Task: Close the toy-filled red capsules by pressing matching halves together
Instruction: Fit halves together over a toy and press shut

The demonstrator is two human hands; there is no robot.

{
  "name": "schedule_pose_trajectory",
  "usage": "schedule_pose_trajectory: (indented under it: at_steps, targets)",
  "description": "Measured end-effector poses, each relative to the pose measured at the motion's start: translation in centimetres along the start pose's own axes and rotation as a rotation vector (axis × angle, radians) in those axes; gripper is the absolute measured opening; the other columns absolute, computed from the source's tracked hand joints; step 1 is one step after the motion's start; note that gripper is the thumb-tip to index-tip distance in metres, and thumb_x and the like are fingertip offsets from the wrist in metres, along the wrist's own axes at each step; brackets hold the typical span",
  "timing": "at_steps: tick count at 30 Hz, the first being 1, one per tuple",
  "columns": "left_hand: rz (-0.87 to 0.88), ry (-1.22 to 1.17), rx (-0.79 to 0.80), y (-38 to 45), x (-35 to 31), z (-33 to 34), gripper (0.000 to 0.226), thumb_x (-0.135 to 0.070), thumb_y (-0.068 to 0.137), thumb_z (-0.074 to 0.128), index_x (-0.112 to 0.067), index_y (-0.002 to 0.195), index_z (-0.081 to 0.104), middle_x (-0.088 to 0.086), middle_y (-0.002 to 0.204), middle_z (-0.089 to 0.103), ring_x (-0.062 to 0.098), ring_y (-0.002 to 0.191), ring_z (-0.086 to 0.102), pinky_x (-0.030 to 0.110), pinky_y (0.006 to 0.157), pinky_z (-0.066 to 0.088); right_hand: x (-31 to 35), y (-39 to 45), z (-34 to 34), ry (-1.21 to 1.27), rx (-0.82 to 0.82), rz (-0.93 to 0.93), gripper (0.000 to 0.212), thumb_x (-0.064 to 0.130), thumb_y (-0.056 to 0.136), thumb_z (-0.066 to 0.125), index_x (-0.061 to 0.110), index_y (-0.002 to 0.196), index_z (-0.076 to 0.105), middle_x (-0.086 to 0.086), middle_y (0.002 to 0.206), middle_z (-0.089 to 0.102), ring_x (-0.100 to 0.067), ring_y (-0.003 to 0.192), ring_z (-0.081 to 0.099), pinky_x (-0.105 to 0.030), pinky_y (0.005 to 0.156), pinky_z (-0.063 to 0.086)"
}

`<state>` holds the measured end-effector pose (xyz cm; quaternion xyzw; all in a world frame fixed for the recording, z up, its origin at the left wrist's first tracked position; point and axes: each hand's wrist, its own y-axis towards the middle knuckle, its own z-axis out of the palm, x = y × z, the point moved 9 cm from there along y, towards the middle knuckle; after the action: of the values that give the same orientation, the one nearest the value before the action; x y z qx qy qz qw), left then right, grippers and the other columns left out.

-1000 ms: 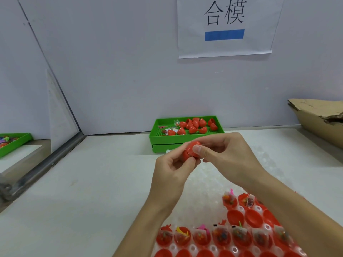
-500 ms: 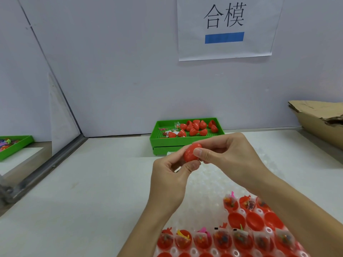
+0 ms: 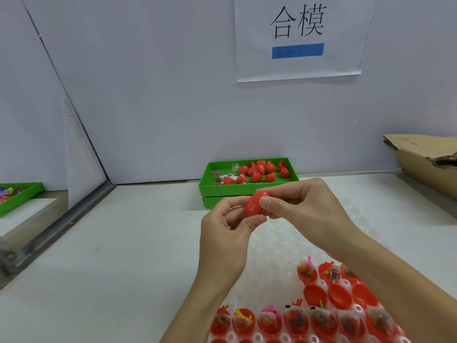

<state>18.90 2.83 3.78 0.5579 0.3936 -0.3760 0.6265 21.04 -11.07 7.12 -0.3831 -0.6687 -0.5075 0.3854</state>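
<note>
— Both hands pinch one red capsule (image 3: 254, 203) above the white counter (image 3: 123, 256): left hand (image 3: 226, 233) from below, right hand (image 3: 304, 206) with its thumb on the seam.

— And the room?

— Pale wall, a green tray (image 3: 210, 186) of red capsule pieces behind, torn cardboard (image 3: 425, 159) at right.

— Anything cut off?

— The white holder tray (image 3: 358, 309) of toy-filled halves runs off the bottom edge; the toys are too blurred to make out.

— Any writing?

— A paper sign (image 3: 298, 38) reads "合模" over a blue bar.
</note>
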Motion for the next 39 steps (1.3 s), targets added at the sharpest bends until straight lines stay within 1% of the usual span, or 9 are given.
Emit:
schedule_pose_trajectory:
  at_steps: [7,11,16,22,27,31,35,37,39]
  targets:
    - [0.012,0.042,-0.046,-0.1,-0.3,-0.3,0.028,0.000,0.080,0.075,-0.024,0.093,0.070,-0.011,0.083,0.077,0.006,0.082,0.074,0.013,0.072,0.054,0.0,0.0,0.1,-0.022,0.037,0.015,0.015,0.021,0.079,0.079,0.033,0.088,0.077,0.015,0.077,0.077,-0.004,0.071,0.073,-0.011,0.061,0.054]
    - [0.012,0.058,-0.065,-0.2,-0.4,-0.5,0.027,0.000,0.078,0.078,-0.022,0.092,0.071,-0.010,0.082,0.077,0.007,0.081,0.074,0.013,0.071,0.054,-0.3,0.0,0.2,0.029,0.019,0.030,0.016,0.013,0.081,0.078,0.028,0.088,0.078,0.012,0.076,0.077,-0.003,0.068,0.073,-0.011,0.061,0.054]
    - [0.012,0.087,-0.060,-0.2,-0.6,-0.3,0.033,0.009,0.074,0.078,-0.020,0.088,0.072,-0.011,0.079,0.077,0.006,0.077,0.074,0.012,0.069,0.054,-0.2,0.0,0.1,0.008,0.019,0.038,0.022,0.008,0.082,0.076,0.029,0.085,0.076,0.015,0.072,0.076,-0.002,0.066,0.072,-0.010,0.059,0.053]
    - [0.017,0.100,-0.077,-0.3,-0.5,-0.4,0.038,0.014,0.076,0.073,-0.020,0.093,0.073,-0.007,0.083,0.078,0.009,0.079,0.075,0.012,0.068,0.055,-0.2,0.0,0.1,-0.014,0.019,0.038,0.025,0.007,0.081,0.077,0.031,0.083,0.076,0.016,0.070,0.075,-0.001,0.064,0.071,-0.010,0.058,0.052]
    - [0.046,0.163,-0.074,-0.3,-0.7,-0.3,0.043,0.010,0.080,0.072,-0.030,0.093,0.073,-0.014,0.084,0.077,0.004,0.080,0.073,0.011,0.068,0.054,-0.2,0.0,0.1,-0.036,0.038,0.049,0.024,0.010,0.082,0.077,0.034,0.080,0.075,0.011,0.069,0.076,-0.006,0.064,0.072,-0.011,0.058,0.053]
    - [0.071,0.208,-0.086,-0.3,-1.0,-0.4,0.041,0.006,0.082,0.073,-0.034,0.092,0.070,-0.017,0.085,0.076,0.002,0.081,0.072,0.011,0.069,0.054,-0.7,0.0,-0.1,-0.016,0.046,0.076,0.017,0.014,0.081,0.078,0.031,0.083,0.077,0.007,0.072,0.077,-0.009,0.067,0.074,-0.013,0.060,0.055]
    - [0.120,0.287,-0.095,-0.4,-1.0,-0.6,0.038,0.001,0.084,0.073,-0.035,0.093,0.069,-0.015,0.086,0.075,0.005,0.084,0.071,0.019,0.075,0.057,-1.0,0.0,0.2,-0.026,0.080,0.093,0.010,0.017,0.082,0.078,0.027,0.085,0.079,0.002,0.073,0.077,-0.013,0.068,0.075,-0.016,0.062,0.057]
    - [0.144,0.323,-0.090,-0.5,-0.9,-0.6,0.038,0.001,0.085,0.072,-0.035,0.095,0.071,-0.015,0.087,0.075,0.005,0.084,0.071,0.018,0.075,0.056,-1.0,0.0,0.2,-0.031,0.093,0.094,0.016,0.015,0.083,0.077,0.031,0.080,0.080,0.000,0.071,0.077,-0.014,0.068,0.075,-0.017,0.063,0.057]
    - [0.156,0.357,-0.062,-0.5,-0.8,-0.3,0.037,0.001,0.087,0.071,-0.032,0.104,0.074,-0.020,0.087,0.075,0.001,0.086,0.070,0.014,0.077,0.055,-1.1,0.0,0.2,-0.040,0.104,0.103,0.022,0.013,0.084,0.077,0.034,0.074,0.080,0.000,0.072,0.077,-0.015,0.068,0.075,-0.018,0.063,0.058]
